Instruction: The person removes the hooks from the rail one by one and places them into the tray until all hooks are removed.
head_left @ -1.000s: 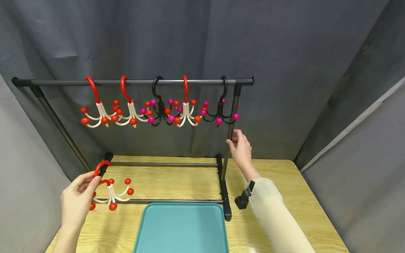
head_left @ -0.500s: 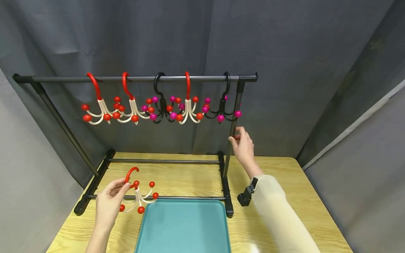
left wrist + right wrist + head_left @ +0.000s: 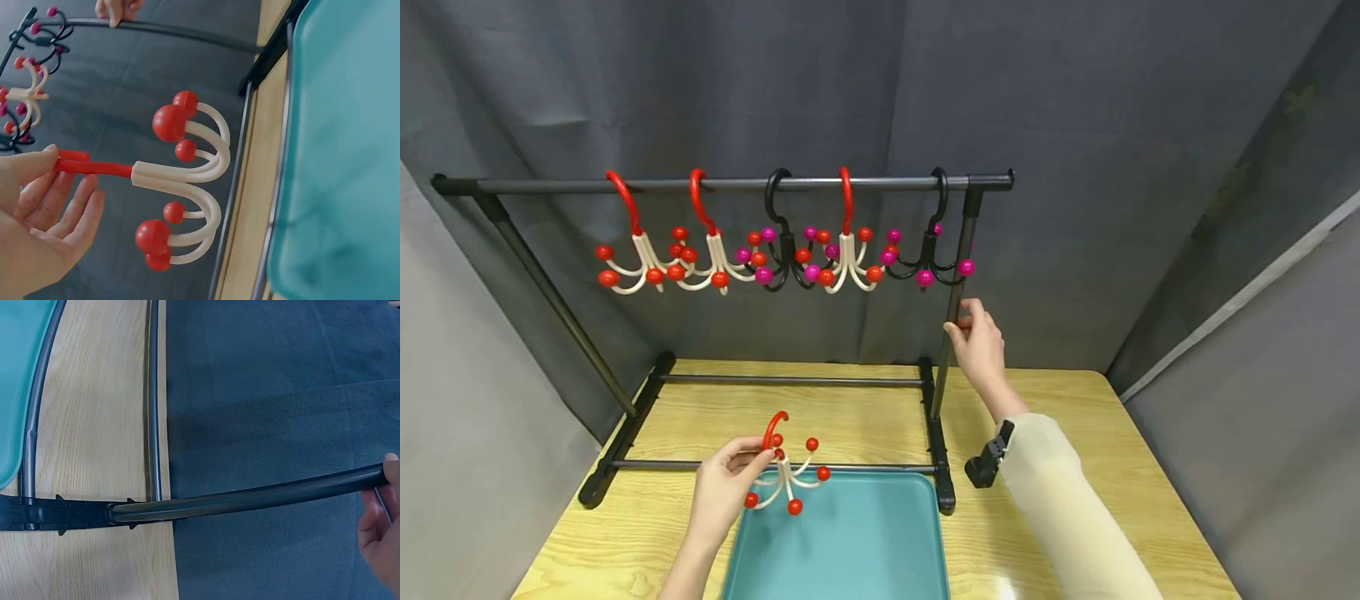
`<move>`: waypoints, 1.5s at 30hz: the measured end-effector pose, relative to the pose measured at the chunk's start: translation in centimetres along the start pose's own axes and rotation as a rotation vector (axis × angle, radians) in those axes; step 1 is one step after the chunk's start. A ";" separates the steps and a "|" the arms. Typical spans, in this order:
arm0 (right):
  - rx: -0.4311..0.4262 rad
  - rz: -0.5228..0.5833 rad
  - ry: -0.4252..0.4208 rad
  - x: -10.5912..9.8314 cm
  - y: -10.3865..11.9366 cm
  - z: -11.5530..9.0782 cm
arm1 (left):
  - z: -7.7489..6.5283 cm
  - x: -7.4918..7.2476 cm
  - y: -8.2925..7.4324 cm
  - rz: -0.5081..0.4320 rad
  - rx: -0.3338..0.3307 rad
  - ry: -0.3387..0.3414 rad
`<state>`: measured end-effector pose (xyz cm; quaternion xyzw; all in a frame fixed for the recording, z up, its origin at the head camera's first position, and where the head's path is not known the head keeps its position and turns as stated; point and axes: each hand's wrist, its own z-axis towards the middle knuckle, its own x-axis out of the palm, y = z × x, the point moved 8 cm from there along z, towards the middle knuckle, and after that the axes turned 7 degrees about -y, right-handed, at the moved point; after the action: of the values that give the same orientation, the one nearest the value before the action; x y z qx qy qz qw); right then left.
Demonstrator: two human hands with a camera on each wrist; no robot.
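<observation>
My left hand [image 3: 725, 487] pinches the red hook of a white multi-arm hanger [image 3: 181, 175] with red ball tips. The hanger is held in the air over the back left part of a teal tray [image 3: 850, 550]. With thumb and fingers, my right hand [image 3: 981, 346] grips the right upright [image 3: 269, 497] of a black metal rack. From the rack's top bar [image 3: 741, 185] hang several similar hangers: white ones with red hooks, such as the leftmost hanger [image 3: 642, 254], and black ones, such as the rightmost black hanger [image 3: 928, 254] with magenta balls.
The rack's black feet [image 3: 625, 433] and two lower bars [image 3: 790, 381] stand on a wooden table [image 3: 1060, 500]. The tray lies at the rack's front lower bar. Grey curtains [image 3: 1037, 125] enclose the back and sides.
My left hand has carried the white hanger rightward, from beside the rack's left foot to over the tray. My right hand has stayed on the upright. The head view has shifted slightly.
</observation>
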<state>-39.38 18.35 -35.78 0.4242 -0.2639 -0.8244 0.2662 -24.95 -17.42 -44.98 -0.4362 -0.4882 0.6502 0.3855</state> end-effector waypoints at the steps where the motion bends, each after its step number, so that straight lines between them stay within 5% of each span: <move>1: -0.002 -0.003 -0.004 0.0 0.0 0.0 | -0.2 0.4 0.2 -0.007 -0.009 0.010; 8: -0.001 -0.004 -0.014 0.1 0.0 0.0 | -1.4 3.8 1.1 -0.063 -0.043 0.087; 30: -0.009 -0.011 -0.036 0.0 0.2 -0.1 | -4.7 12.5 3.6 -0.122 -0.010 0.264; 45: -0.007 -0.039 -0.014 -0.2 0.2 0.0 | -6.8 16.4 2.6 -0.187 -0.027 0.309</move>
<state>-39.25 18.34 -35.58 0.4223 -0.2546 -0.8333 0.2497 -24.05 -0.79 -51.58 -0.4887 -0.4703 0.5303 0.5087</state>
